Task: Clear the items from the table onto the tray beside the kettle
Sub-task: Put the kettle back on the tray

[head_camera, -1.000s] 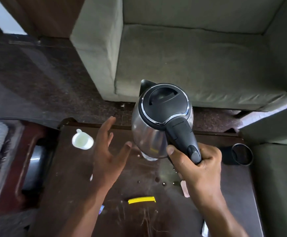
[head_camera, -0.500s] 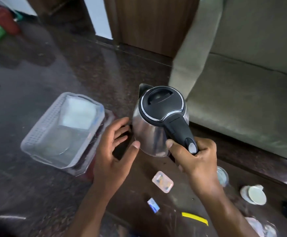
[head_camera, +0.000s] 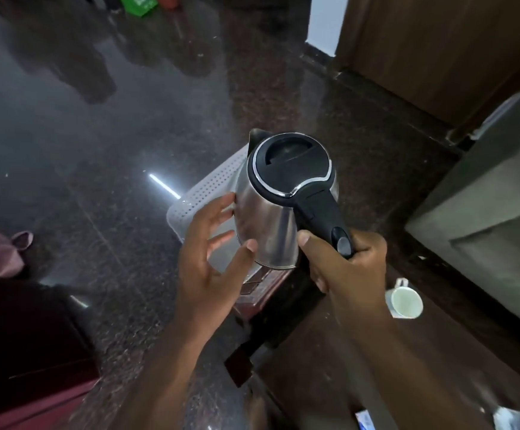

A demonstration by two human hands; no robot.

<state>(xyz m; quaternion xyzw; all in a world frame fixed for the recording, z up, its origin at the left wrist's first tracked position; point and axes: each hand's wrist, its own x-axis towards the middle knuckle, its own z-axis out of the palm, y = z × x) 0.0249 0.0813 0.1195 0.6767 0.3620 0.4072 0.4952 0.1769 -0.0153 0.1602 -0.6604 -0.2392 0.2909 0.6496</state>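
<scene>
Kettle (head_camera: 271, 212) held by handle in right hand (head_camera: 345, 268); left hand (head_camera: 209, 262) spread wide, steadying its side. Best lowered level beside white tray (head_camera: 202, 193), w/ lid up.

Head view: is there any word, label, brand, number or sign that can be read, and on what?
None can be read.
Kettle: no marking visible on lid or body.
Small packet at the bottom edge: some print, too blurred to read.
Green object at the top edge: blurred, nothing legible.
</scene>
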